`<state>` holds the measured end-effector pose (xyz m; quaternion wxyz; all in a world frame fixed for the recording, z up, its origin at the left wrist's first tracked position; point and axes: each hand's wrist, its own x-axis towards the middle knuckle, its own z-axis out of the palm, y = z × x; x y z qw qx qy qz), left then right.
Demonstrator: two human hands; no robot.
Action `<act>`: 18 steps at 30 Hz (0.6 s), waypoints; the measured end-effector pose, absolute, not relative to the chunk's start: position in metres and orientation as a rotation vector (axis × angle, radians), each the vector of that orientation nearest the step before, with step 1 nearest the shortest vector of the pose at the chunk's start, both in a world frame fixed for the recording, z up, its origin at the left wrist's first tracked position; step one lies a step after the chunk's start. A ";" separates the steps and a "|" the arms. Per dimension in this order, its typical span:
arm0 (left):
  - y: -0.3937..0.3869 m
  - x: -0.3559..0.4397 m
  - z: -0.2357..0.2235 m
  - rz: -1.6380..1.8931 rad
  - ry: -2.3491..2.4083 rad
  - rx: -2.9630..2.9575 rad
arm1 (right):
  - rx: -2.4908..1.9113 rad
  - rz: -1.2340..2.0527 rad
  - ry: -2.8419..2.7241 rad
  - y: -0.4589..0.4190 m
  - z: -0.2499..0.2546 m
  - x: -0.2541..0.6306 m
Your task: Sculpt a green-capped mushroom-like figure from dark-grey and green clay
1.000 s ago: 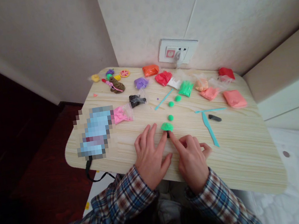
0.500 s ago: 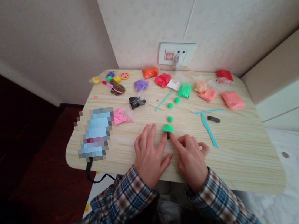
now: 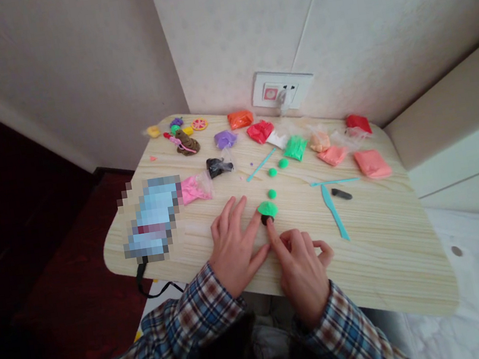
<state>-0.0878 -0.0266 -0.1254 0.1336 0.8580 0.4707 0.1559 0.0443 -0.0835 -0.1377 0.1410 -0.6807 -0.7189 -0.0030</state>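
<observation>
Black clay [image 3: 265, 219], now broader below the green cap [image 3: 267, 208]: my right hand [image 3: 304, 275] presses it one-fingered, apparently flattening; my left hand [image 3: 234, 253] lies spread, neither pinching.

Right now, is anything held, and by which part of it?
Nothing appears held: the right hand rests one fingertip on the black piece beside the green piece; the left hand has a fingertip nearby.
</observation>
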 end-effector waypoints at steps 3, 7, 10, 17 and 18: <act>-0.022 -0.087 -0.125 0.426 1.332 2.492 | -1.955 0.036 -2.066 -0.083 -0.139 0.047; -0.020 -0.087 -0.124 0.423 1.334 2.502 | -1.908 0.142 -1.964 -0.081 -0.139 0.052; -0.021 -0.088 -0.125 0.430 1.331 2.516 | -1.918 0.169 -1.857 -0.073 -0.136 0.056; -0.022 -0.090 -0.126 0.483 1.306 2.485 | -1.885 0.354 -1.575 -0.039 -0.132 0.053; -0.022 -0.091 -0.127 0.493 1.308 2.474 | -1.884 0.389 -1.545 -0.036 -0.132 0.052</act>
